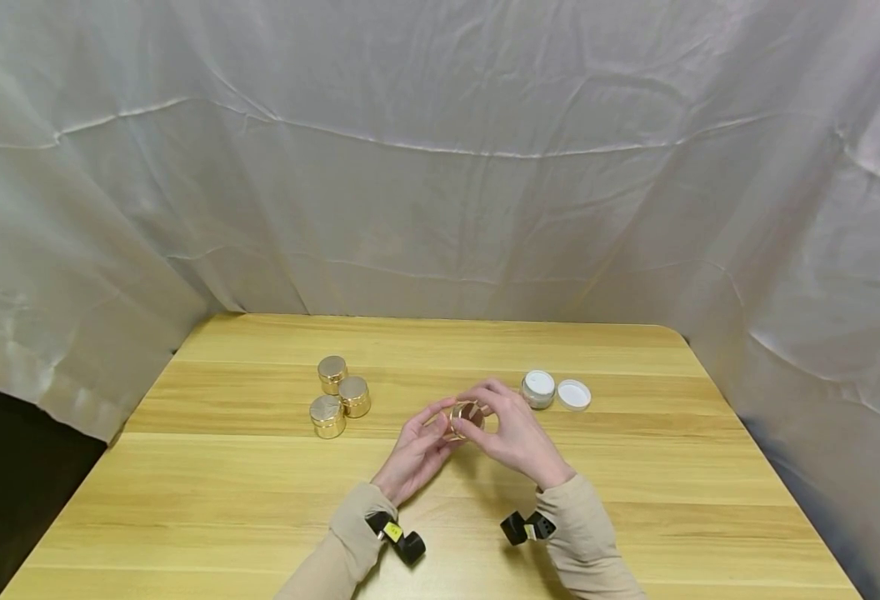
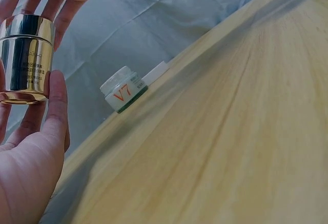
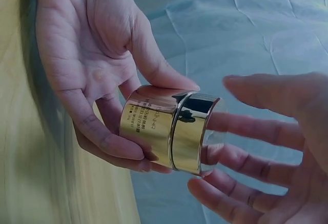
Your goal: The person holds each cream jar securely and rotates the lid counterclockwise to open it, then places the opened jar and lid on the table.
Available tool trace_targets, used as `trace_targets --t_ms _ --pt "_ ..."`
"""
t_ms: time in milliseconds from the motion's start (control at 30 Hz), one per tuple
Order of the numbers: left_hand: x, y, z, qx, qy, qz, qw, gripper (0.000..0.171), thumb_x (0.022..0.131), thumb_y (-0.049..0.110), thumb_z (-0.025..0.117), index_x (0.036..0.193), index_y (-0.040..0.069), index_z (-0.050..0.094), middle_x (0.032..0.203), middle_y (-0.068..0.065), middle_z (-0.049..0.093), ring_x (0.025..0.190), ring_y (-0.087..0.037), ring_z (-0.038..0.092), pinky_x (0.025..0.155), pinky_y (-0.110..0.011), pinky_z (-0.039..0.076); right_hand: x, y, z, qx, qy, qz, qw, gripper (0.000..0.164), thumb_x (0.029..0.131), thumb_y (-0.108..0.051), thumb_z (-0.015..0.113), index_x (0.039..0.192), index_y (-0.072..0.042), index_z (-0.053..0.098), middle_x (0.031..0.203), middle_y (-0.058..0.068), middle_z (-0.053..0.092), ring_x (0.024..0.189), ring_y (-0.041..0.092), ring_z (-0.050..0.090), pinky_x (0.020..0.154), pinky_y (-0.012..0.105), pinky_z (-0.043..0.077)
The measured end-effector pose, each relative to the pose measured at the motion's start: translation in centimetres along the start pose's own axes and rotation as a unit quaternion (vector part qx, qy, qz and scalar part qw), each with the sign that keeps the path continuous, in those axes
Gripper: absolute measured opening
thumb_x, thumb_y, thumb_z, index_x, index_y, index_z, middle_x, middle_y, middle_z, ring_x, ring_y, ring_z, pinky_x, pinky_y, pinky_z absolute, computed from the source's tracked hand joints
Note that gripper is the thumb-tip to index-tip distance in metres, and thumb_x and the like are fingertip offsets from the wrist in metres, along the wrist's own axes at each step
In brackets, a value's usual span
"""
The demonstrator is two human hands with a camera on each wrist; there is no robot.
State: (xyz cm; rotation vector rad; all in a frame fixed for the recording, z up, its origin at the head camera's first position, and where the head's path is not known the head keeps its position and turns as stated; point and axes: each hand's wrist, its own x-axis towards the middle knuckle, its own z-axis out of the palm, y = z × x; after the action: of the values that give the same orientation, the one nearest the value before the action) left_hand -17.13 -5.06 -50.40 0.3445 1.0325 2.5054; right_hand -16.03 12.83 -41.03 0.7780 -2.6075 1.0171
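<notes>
My left hand (image 1: 414, 457) grips the body of a shiny gold cosmetic jar (image 3: 154, 124) above the table, thumb on one side and fingers around the other. The jar is tipped on its side, with its gold lid (image 3: 197, 131) toward my right hand (image 1: 518, 437). Around that lid, the right fingers are spread and loosely bent, their tips at its edge. A gap shows between the right thumb (image 3: 256, 88) and the lid in the right wrist view. Dark printed text runs along the jar's body.
Three gold lidded jars (image 1: 328, 416) stand grouped at the left on the wooden table (image 1: 222, 500). Behind my right hand is a lidless jar (image 1: 539, 389) marked V7 with a white top, and a round white lid (image 1: 574, 394) lies beside it. Pale curtains (image 1: 440, 208) surround the table.
</notes>
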Motion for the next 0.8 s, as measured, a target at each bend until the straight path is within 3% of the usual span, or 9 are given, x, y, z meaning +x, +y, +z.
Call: trace_targets --t_ms 200,433,600,800 --pt "-0.02 -0.13 -0.11 -0.001 -0.007 -0.001 1.0 0.024 0.105 0.016 0.05 0.129 0.018 0.055 0.115 0.003 0.07 0.108 -0.009 0.067 0.107 -0.025 0.053 -0.05 -0.03 0.01 -0.004 0.017 0.043 0.999 0.035 0.087 -0.026 0.078 0.113 -0.005 0.071 0.108 0.009 0.071 0.084 0.023 0.067 0.075 0.038 0.06" --pt "-0.07 -0.11 -0.01 -0.002 -0.001 -0.005 1.0 0.024 0.105 0.015 0.05 0.128 0.017 0.054 0.114 0.003 0.071 0.106 -0.009 0.068 0.108 -0.025 0.053 0.01 -0.21 0.08 0.009 0.001 0.065 0.998 0.033 0.087 -0.025 0.078 0.11 -0.002 0.072 0.102 0.012 0.07 0.077 0.021 0.067 0.068 0.035 0.062" --pt "-0.08 -0.01 0.0 -0.002 0.003 -0.007 1.0 0.023 0.105 0.015 0.05 0.127 0.016 0.056 0.118 0.002 0.069 0.107 -0.009 0.067 0.108 -0.026 0.052 0.06 -0.27 0.15 0.012 0.001 0.049 0.999 0.029 0.085 -0.021 0.08 0.107 -0.003 0.072 0.1 0.012 0.07 0.079 0.021 0.068 0.07 0.035 0.063" --pt "-0.12 0.1 -0.03 -0.003 0.0 -0.008 1.0 0.023 0.105 0.013 0.049 0.125 0.018 0.06 0.126 0.0 0.065 0.11 -0.009 0.066 0.108 -0.025 0.052 0.0 -0.17 0.06 0.004 -0.007 0.017 1.0 0.027 0.083 -0.018 0.082 0.107 -0.01 0.073 0.105 0.007 0.07 0.093 0.024 0.068 0.081 0.039 0.061"
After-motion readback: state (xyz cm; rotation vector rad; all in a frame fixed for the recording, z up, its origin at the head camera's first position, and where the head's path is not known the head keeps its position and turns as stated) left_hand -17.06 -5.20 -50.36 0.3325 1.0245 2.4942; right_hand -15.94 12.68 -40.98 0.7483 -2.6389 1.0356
